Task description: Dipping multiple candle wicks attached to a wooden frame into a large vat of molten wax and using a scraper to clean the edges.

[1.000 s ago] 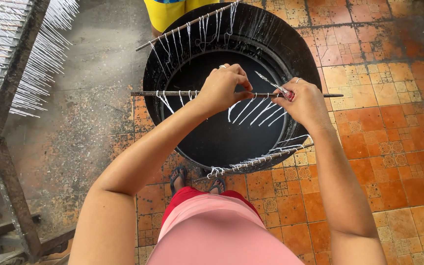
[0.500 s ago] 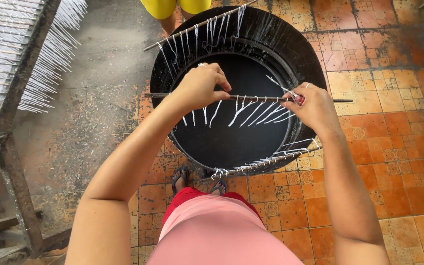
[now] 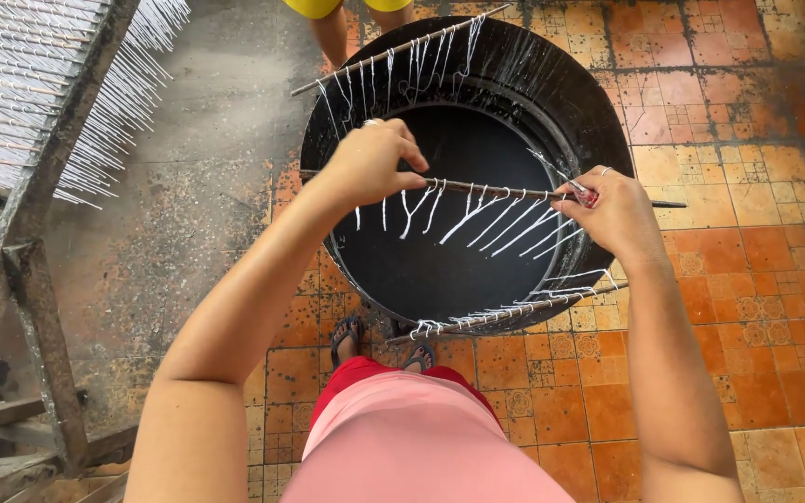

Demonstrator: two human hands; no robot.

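My left hand [image 3: 368, 160] and my right hand [image 3: 612, 210] hold a thin dark stick [image 3: 486, 191] level over a big round black tub [image 3: 598, 121]. Several white wet strings [image 3: 505, 224] hang from the stick between my hands. My left fingers pinch the stick near its left part. My right hand grips its right part, with a small red piece under the fingers. The stick's tip pokes out past my right hand.
Two more sticks with white strings lie across the tub, one at the far rim [image 3: 402, 47], one at the near rim [image 3: 505, 312]. A metal rack [image 3: 39, 186] with many white strings stands at left. Another person's legs [image 3: 337, 33] are beyond the tub. Orange tiled floor [image 3: 747, 279] lies to the right.
My left hand has slid left along the stick, and more white strings now hang spread between my hands. The view has shifted a little.
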